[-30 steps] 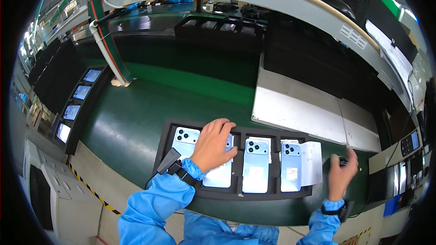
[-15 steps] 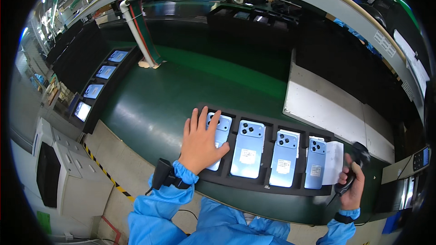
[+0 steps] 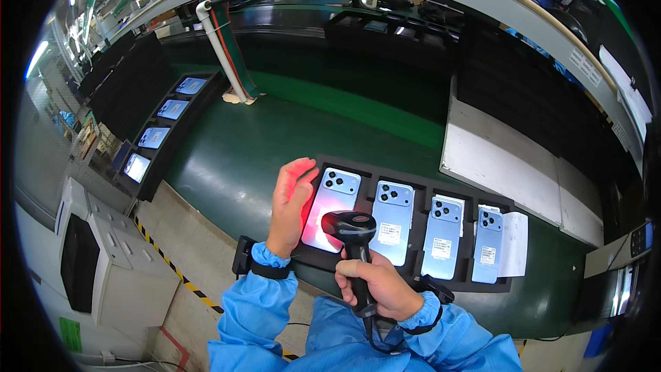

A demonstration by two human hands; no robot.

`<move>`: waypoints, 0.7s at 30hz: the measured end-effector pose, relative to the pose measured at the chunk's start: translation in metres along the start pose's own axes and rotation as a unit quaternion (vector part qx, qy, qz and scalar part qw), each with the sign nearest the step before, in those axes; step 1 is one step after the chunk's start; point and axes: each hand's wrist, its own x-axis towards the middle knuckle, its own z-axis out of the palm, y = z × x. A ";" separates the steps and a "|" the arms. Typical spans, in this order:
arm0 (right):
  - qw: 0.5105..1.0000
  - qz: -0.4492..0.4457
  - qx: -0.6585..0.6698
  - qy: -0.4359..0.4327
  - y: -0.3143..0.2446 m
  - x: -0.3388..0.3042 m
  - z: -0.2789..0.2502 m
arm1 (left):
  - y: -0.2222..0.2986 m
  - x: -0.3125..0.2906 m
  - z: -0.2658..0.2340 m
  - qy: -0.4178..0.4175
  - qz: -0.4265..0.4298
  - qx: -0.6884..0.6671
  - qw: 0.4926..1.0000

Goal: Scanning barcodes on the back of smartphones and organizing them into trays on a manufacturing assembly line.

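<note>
My right hand [image 3: 375, 284] is wrapped round the handle of a black barcode scanner [image 3: 352, 226], its cable hanging below. The scanner's head covers part of the leftmost blue phone [image 3: 339, 189], and red light glows on that phone and on my left hand [image 3: 289, 208]. That left hand stands at the left edge of the black foam tray [image 3: 416, 274], fingers slightly bent and holding nothing I can see. Further right in the tray lie the second phone [image 3: 392, 210], third phone [image 3: 441, 234] and rightmost phone [image 3: 487, 241], backs up, with white labels.
A white paper [image 3: 513, 244] lies at the tray's right end. Another black tray with several phones [image 3: 153, 138] stands at the left edge of the green table [image 3: 275, 124]. A post [image 3: 224, 48] rises at the back, and a white panel [image 3: 502, 158] lies beyond the tray.
My right hand has brought the scanner left from the tray's right end to the leftmost phone. My left hand has lifted off that phone to its left side. Red light now shows.
</note>
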 end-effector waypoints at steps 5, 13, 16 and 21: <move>0.998 -0.045 -0.014 -0.033 0.000 -0.001 -0.006 | 0.005 0.000 0.006 -0.021 0.027 0.087 0.996; 0.996 -0.065 -0.047 -0.047 -0.010 -0.030 -0.035 | -0.004 -0.002 0.010 0.030 0.078 0.349 0.933; 0.992 -0.115 -0.051 0.030 -0.021 -0.080 -0.052 | -0.005 -0.007 0.023 0.053 0.092 0.520 0.848; 0.923 -0.224 -0.157 0.273 -0.029 -0.157 -0.120 | -0.006 -0.016 0.033 0.002 0.006 0.617 0.787</move>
